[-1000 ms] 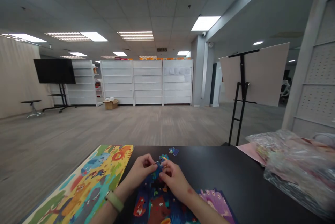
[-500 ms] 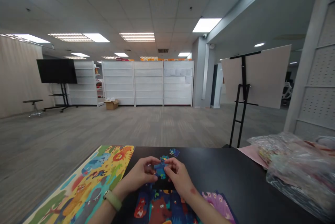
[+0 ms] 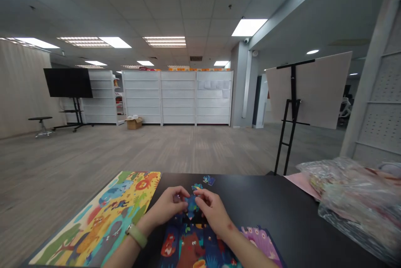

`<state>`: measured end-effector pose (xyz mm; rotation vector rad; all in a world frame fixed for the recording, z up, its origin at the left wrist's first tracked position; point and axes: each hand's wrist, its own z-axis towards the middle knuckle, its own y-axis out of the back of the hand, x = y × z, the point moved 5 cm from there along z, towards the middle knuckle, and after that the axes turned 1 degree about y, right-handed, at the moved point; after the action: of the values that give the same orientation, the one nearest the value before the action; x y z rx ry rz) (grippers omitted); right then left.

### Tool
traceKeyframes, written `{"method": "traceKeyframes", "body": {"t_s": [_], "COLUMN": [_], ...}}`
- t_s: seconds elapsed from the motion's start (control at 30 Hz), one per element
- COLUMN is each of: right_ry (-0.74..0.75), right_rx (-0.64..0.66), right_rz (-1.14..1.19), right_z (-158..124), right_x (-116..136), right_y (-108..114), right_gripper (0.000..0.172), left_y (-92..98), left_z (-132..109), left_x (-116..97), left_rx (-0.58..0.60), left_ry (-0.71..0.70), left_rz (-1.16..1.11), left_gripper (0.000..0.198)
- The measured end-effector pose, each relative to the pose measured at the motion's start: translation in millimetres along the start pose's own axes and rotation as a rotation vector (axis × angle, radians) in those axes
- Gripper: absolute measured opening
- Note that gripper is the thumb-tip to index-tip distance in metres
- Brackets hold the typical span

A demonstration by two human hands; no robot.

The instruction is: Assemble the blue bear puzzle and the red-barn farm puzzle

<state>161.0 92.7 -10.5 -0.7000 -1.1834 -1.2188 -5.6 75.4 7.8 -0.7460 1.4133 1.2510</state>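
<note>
A blue jigsaw puzzle piece point(image 3: 192, 208) is pinched between my two hands over the dark table. My left hand point(image 3: 171, 205) grips its left side with thumb and fingers, a pale green band on the wrist. On the piece's right edge, the thumb and fingers of my right hand point(image 3: 212, 209) are closed. Just below lies a partly joined puzzle point(image 3: 191, 249) with a brown bear on dark blue, partly covered by my right forearm. Beyond my fingertips rest two loose puzzle pieces, one nearer point(image 3: 197, 186) and one farther point(image 3: 208, 180).
A colourful animal picture board point(image 3: 106, 218) covers the table's left side. To the right of the puzzle is a purple illustrated sheet point(image 3: 261, 243). Clear plastic bags point(image 3: 354, 205) are heaped at the right edge. An easel point(image 3: 291, 113) stands beyond the table.
The puzzle piece has turned in my hands, a knob now pointing down toward me. My fingers have shifted slightly on it. The view has tilted a little.
</note>
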Motion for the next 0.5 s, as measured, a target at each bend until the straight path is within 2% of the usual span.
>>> {"method": "traceKeyframes", "body": {"t_s": [0.1, 0.37, 0.5], "right_ry": [0.003, -0.016, -0.003], "right_rx": [0.01, 0.032, 0.035], "right_rz": [0.013, -0.067, -0.122], "right_z": [0, 1, 1], "right_x": [0, -9, -10], "right_y": [-2, -3, -2], "right_gripper": [0.026, 0.016, 0.02], "left_y": [2.0, 14.9, 10.7], "left_z": [1, 3, 2], "left_x": [5, 7, 2], "left_rx": [-0.038, -0.119, -0.092], "left_ry": [0.026, -0.09, -0.118], "left_rz": [0.025, 0.264, 0.264], "left_gripper": [0.027, 0.034, 0.017]}}
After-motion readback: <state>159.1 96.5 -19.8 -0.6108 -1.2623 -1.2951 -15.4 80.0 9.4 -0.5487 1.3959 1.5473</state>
